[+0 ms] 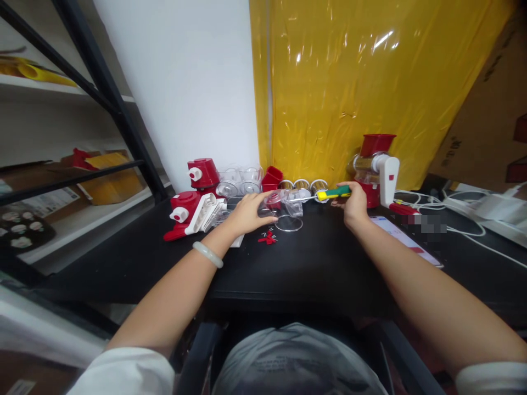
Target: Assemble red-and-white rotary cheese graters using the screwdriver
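My left hand (250, 213) is closed around a clear plastic part (293, 204) with a round base, standing on the black table. A screwdriver (334, 192) with a green and yellow handle is gripped in my right hand (354, 206). Its thin metal shaft points left, and the tip reaches the clear part; whether it sits in a screw cannot be made out. Several small red pieces (268, 237) and screws lie just in front. Behind the clear part stand a red plastic hopper (272, 178) and several metal drum cutters (302, 185).
An assembled red and white rotary grater (374, 164) stands at the right, near a phone (405, 238) and white cables (465, 233). Red housings (203, 171), a white crank handle (206, 211) and clear cups (241, 178) fill the left. A black shelf frame (111, 99) rises at far left.
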The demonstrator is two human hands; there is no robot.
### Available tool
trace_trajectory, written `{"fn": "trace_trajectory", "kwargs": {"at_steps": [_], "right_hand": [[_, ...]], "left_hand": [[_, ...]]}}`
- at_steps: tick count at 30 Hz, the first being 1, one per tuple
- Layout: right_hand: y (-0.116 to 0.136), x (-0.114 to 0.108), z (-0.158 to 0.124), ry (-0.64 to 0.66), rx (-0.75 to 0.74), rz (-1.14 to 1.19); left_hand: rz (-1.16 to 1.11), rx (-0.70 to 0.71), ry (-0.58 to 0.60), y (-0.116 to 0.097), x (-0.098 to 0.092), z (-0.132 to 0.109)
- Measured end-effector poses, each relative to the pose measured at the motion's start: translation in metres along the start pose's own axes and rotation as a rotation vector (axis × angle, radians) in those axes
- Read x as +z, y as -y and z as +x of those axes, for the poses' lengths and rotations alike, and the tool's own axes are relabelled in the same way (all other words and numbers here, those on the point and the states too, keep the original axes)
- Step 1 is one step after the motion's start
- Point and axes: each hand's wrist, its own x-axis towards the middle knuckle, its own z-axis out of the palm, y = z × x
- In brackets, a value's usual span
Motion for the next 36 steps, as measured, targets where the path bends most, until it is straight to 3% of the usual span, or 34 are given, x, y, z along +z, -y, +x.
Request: {"fn": "trace_trajectory", "kwargs": {"at_steps": [10, 17, 28, 36], "right_hand": [[-0.0014, 0.0017, 0.0, -0.011, -0.066, -0.069], [0.0013, 0.0013, -0.0012, 0.025, 0.021, 0.003], [-0.0018, 0.0026, -0.0009, 0.04, -0.081, -0.048], [0.001, 0.0021, -0.0015, 0.043, 0.009, 0.017]], "left_hand": [[-0.025, 0.0, 0.01, -0.0019, -0.0024, 0.0005], [-0.047, -0.006, 0.004, -0.0032, -0.0028, -0.0001], [-0.049, 0.004, 0.007, -0.0009, -0.0034, -0.0008], [-0.039, 0.005, 0.0, 0.0001, -0.0016, -0.0004]]}}
